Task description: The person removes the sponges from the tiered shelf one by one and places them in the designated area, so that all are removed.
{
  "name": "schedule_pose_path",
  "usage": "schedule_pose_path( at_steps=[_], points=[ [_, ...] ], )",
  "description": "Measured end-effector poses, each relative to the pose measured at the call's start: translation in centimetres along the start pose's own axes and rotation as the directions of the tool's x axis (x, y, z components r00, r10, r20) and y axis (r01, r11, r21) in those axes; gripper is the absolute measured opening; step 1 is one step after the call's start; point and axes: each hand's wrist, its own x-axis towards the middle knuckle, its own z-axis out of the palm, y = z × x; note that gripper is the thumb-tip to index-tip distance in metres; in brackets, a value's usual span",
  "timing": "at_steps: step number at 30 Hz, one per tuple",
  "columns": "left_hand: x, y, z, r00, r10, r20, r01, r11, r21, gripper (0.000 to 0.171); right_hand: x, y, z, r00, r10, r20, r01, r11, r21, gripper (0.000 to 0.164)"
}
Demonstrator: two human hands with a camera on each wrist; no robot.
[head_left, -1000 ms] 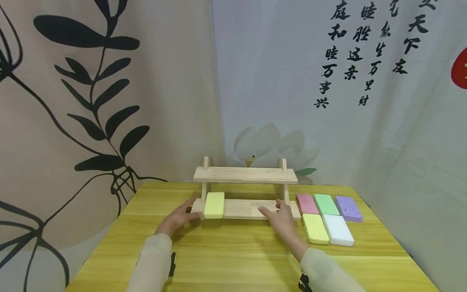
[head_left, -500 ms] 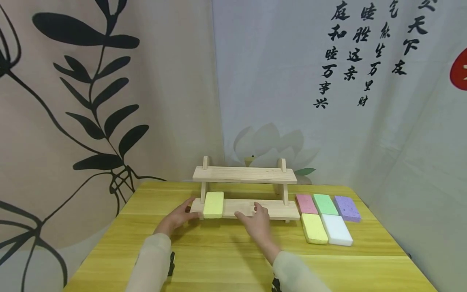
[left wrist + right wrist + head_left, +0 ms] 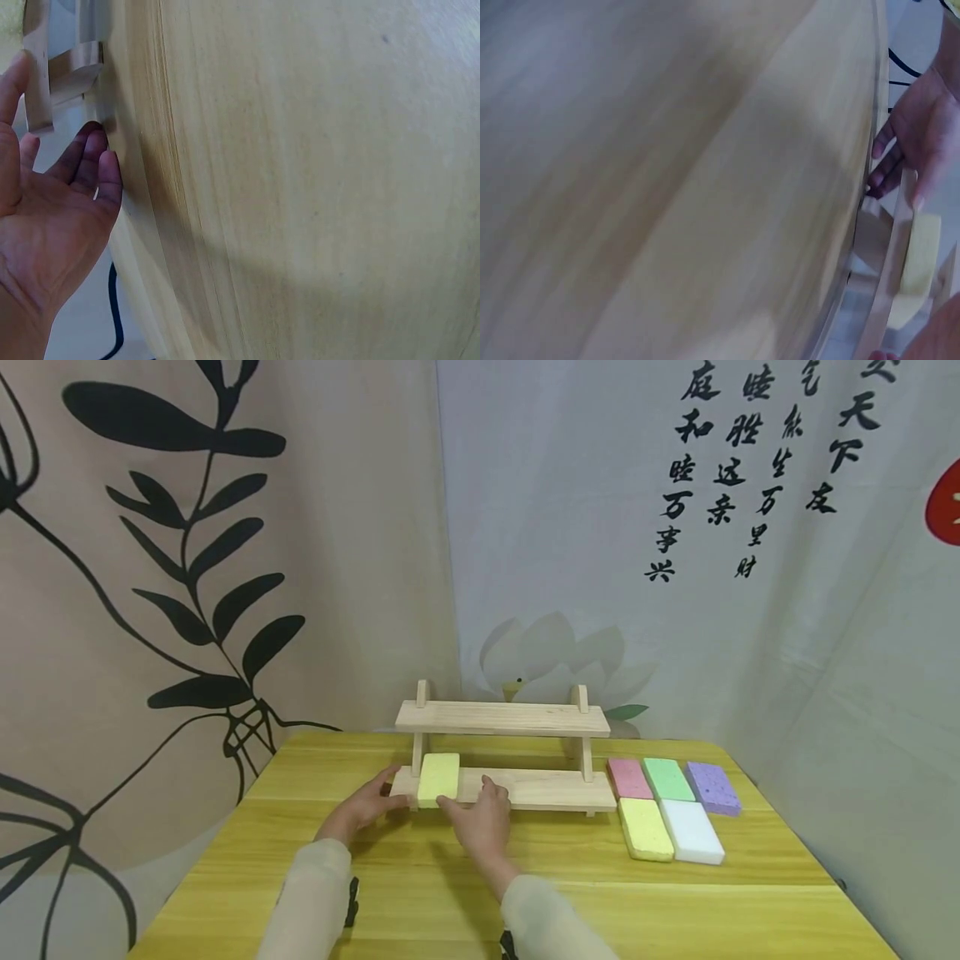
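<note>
A small two-tier wooden rack (image 3: 502, 718) stands towards the back of the table. One yellow sponge (image 3: 438, 779) lies on the left part of its lower shelf (image 3: 540, 789). My left hand (image 3: 365, 808) holds the left end of that shelf, thumb in front and forefinger behind; in the left wrist view the other fingers of the left hand (image 3: 56, 217) hang loosely below. My right hand (image 3: 483, 827) is just right of the yellow sponge, holding nothing, its thumb at the sponge's lower right corner. Contact there is unclear. Only part of the right hand (image 3: 936, 337) shows in the right wrist view.
Right of the rack, several sponges lie in two rows: pink (image 3: 631, 778), green (image 3: 670, 780) and purple (image 3: 713, 789) behind, yellow (image 3: 646, 831) and white (image 3: 692, 833) in front. Printed curtains (image 3: 360, 568) hang behind the wooden table (image 3: 420, 893).
My right hand has moved left along the front of the lower shelf, from its right end to the yellow sponge. The left hand has stayed at the left end.
</note>
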Motion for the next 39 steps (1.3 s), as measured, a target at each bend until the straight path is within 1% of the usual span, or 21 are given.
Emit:
schedule_pose_path(
  at_steps=[7, 15, 22, 28, 33, 39],
  points=[
    [0.1, -0.2, -0.1, 1.0, -0.011, -0.019, 0.011, 1.0, 0.004, 0.086, -0.6, -1.3, 2.2, 0.999, -0.018, -0.034, 0.016, 0.999, -0.047, 0.092],
    [0.0, 0.1, -0.1, 1.0, 0.001, -0.013, -0.001, 1.0, -0.005, 0.087, -0.6, -2.3, 3.5, 0.995, 0.003, -0.101, -0.013, 0.995, -0.101, 0.092],
    [0.0, 0.3, 0.2, 1.0, -0.008, -0.024, 0.008, 1.0, 0.008, 0.087, -0.1, -2.4, 4.1, 0.992, 0.007, -0.126, -0.025, 0.988, -0.149, 0.091],
    [0.4, -0.1, 0.3, 0.999, -0.028, -0.043, 0.027, 1.0, -0.009, 0.087, 0.1, -2.1, 4.5, 0.99, -0.004, -0.143, -0.027, 0.976, -0.214, 0.093],
    [0.4, -0.2, 0.2, 0.998, -0.029, -0.05, 0.029, 1.0, -0.002, 0.088, 0.1, -2.1, 4.7, 0.989, -0.021, -0.144, -0.016, 0.968, -0.25, 0.093],
    [0.1, 0.0, 0.1, 0.999, -0.017, -0.052, 0.017, 1.0, 0.001, 0.086, 0.1, -2.2, 4.9, 0.989, -0.038, -0.142, -0.003, 0.961, -0.277, 0.088]
  ],
)
